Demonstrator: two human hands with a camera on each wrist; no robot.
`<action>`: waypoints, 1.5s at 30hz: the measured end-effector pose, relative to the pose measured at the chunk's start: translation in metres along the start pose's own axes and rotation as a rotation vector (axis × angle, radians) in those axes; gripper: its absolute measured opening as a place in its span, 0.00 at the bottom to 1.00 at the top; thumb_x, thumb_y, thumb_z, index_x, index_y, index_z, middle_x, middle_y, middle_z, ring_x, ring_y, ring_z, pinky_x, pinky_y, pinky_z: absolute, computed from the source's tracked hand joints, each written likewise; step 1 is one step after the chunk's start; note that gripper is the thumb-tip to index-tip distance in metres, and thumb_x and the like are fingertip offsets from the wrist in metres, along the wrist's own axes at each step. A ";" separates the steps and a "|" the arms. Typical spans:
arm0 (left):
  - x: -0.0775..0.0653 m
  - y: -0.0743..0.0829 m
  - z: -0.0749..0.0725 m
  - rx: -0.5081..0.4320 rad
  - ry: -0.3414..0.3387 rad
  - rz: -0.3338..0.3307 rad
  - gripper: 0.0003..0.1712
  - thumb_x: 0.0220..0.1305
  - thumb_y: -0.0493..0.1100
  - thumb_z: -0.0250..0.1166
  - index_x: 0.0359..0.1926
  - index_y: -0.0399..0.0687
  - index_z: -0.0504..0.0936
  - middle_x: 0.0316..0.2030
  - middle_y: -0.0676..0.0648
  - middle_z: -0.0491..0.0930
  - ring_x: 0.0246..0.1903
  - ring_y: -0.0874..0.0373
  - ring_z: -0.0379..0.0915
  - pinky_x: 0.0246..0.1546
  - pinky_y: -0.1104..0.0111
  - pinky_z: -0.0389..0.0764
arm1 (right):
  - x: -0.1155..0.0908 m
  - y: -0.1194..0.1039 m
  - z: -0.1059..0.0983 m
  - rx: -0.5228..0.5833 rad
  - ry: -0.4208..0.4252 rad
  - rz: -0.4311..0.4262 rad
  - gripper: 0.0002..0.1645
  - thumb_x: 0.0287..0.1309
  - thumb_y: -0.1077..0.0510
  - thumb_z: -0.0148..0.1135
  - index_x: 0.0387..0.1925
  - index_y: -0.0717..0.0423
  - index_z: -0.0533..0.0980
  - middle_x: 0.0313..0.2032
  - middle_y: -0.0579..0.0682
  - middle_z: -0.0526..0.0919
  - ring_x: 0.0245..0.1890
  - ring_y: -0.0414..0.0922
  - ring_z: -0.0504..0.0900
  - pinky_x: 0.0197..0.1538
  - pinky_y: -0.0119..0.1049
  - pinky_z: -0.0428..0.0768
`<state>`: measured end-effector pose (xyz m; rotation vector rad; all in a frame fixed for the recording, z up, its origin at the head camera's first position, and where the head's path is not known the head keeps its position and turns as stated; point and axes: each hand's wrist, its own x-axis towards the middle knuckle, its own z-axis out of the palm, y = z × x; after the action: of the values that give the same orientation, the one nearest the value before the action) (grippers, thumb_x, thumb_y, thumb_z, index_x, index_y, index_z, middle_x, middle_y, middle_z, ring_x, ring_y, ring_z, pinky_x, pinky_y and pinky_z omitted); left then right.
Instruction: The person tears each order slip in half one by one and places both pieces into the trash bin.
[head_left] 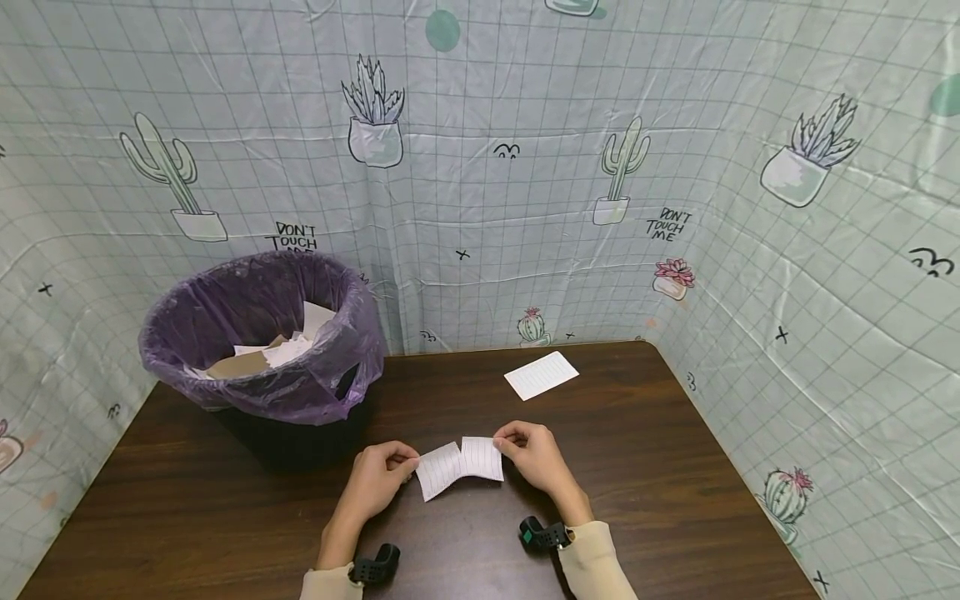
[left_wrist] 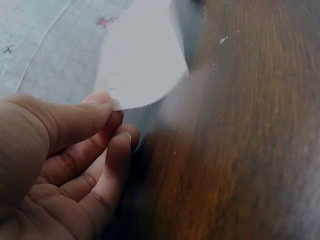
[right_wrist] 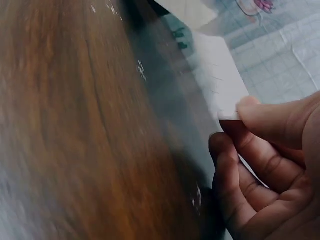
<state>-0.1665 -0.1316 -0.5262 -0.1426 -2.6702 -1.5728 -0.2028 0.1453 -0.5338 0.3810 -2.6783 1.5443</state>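
A lined white paper card point(head_left: 438, 471) is held above the table between both hands. A tear runs down from its top edge near the middle, and its two halves tilt apart, meeting toward the lower edge. My left hand point(head_left: 377, 479) pinches the outer edge of the left half between thumb and fingertip. At the opposite edge, my right hand point(head_left: 536, 457) grips the right half the same way. Close up in the left wrist view, the left thumb point(left_wrist: 82, 117) lies flat over the card's corner. A second lined card point(head_left: 542, 375) lies on the table beyond the right hand.
To the left stands a black bin with a purple liner point(head_left: 360, 333), holding paper scraps point(head_left: 288, 350) and a brown piece of cardboard point(head_left: 238, 365). A patterned curtain point(head_left: 480, 208) hangs around the back and sides of the brown wooden table point(head_left: 675, 500).
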 end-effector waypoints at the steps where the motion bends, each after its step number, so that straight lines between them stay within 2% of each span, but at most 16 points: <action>1: 0.000 0.000 0.000 -0.009 0.007 -0.002 0.04 0.64 0.35 0.71 0.34 0.37 0.87 0.27 0.49 0.85 0.24 0.61 0.79 0.28 0.74 0.78 | 0.000 0.001 0.000 0.009 0.012 0.003 0.03 0.64 0.63 0.68 0.34 0.57 0.85 0.31 0.49 0.88 0.31 0.36 0.81 0.36 0.29 0.78; 7: -0.001 -0.002 0.000 -0.027 0.035 0.004 0.05 0.63 0.34 0.71 0.34 0.33 0.86 0.26 0.47 0.85 0.22 0.61 0.79 0.27 0.74 0.79 | 0.001 0.002 -0.002 0.051 0.035 0.023 0.02 0.63 0.64 0.68 0.34 0.59 0.85 0.30 0.51 0.88 0.29 0.37 0.81 0.32 0.28 0.77; 16: 0.000 -0.002 0.000 -0.036 0.030 -0.018 0.03 0.63 0.32 0.70 0.36 0.33 0.86 0.27 0.46 0.86 0.23 0.60 0.80 0.27 0.74 0.79 | 0.002 0.005 -0.002 0.051 0.034 0.026 0.02 0.64 0.64 0.69 0.34 0.58 0.85 0.30 0.51 0.88 0.30 0.38 0.82 0.33 0.28 0.77; 45: 0.000 -0.003 0.000 -0.054 0.029 -0.026 0.03 0.63 0.30 0.69 0.37 0.33 0.86 0.27 0.45 0.85 0.23 0.60 0.79 0.27 0.74 0.80 | 0.001 0.004 -0.003 0.067 0.043 0.025 0.02 0.63 0.67 0.67 0.34 0.61 0.84 0.29 0.53 0.87 0.25 0.39 0.80 0.30 0.28 0.77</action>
<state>-0.1672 -0.1328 -0.5288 -0.0864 -2.6203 -1.6421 -0.2052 0.1494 -0.5355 0.3135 -2.6149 1.6335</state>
